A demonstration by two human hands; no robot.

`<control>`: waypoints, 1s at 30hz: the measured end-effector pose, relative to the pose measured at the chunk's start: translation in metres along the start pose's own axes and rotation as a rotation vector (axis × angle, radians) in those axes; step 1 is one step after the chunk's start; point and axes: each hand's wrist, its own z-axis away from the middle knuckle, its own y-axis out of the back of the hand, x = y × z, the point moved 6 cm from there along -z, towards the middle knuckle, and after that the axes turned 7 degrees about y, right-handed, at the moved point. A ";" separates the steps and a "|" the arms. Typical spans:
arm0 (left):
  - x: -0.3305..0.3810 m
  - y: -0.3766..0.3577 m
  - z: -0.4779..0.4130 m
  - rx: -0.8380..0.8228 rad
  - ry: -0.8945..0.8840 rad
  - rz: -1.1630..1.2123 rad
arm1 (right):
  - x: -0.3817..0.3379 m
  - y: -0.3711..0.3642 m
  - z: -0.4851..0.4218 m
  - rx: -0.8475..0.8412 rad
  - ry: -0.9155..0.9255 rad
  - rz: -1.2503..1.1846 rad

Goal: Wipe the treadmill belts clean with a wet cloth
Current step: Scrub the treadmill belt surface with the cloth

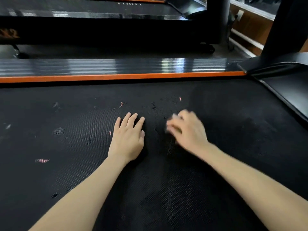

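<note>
Belt (66, 147) up close; L hand (127, 139) flat on it, R hand (188, 130) blurred.

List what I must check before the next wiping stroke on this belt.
1. Left hand flat on the belt: ok.
2. Right hand has a grip on a cloth: cannot tell, the hand is blurred.
3. Belt clean left of the hands: not ok, pale and pink specks show there.
4. No objects on the belt up to the orange strip: ok.
5. Belt damp: cannot tell.
</note>
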 end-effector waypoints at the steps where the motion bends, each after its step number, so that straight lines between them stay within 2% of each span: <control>1: -0.001 -0.001 0.000 -0.009 0.007 0.006 | 0.019 -0.008 -0.019 0.000 -0.107 0.057; 3: -0.001 -0.001 0.000 -0.025 0.017 0.008 | 0.039 -0.023 -0.040 -0.056 -0.289 0.121; 5: 0.000 -0.001 -0.001 -0.027 0.017 0.004 | 0.023 -0.024 -0.038 -0.057 -0.297 0.120; 7: 0.000 -0.002 -0.001 -0.015 0.012 -0.006 | -0.018 -0.011 -0.010 -0.014 -0.126 0.018; 9: 0.000 0.000 0.000 0.000 0.008 -0.010 | -0.053 0.003 0.032 -0.085 0.060 -0.145; 12: 0.001 0.000 0.001 0.003 0.005 -0.020 | -0.045 0.011 0.042 -0.120 0.175 -0.145; 13: 0.000 -0.001 0.000 0.004 0.008 -0.018 | -0.032 0.007 0.027 -0.079 0.141 -0.080; 15: 0.000 -0.001 0.000 -0.003 0.014 -0.015 | 0.001 -0.007 -0.011 -0.011 -0.053 0.044; 17: 0.000 -0.001 -0.001 -0.003 0.016 -0.015 | 0.019 -0.021 -0.035 -0.030 -0.231 0.099; 18: 0.000 -0.001 -0.001 -0.005 0.015 -0.016 | 0.017 -0.024 -0.036 -0.030 -0.253 0.095; 21: 0.000 0.000 -0.001 -0.001 0.006 -0.013 | -0.013 -0.007 0.002 -0.013 -0.134 0.034; 25: 0.001 0.002 0.001 0.023 0.001 -0.007 | -0.050 0.032 0.077 -0.101 0.038 -0.140; 28: 0.002 0.003 0.002 0.023 -0.008 -0.002 | -0.041 0.030 0.068 -0.107 0.139 -0.144; 30: 0.001 0.004 0.001 0.015 -0.002 0.006 | -0.011 0.014 0.036 -0.076 0.084 -0.043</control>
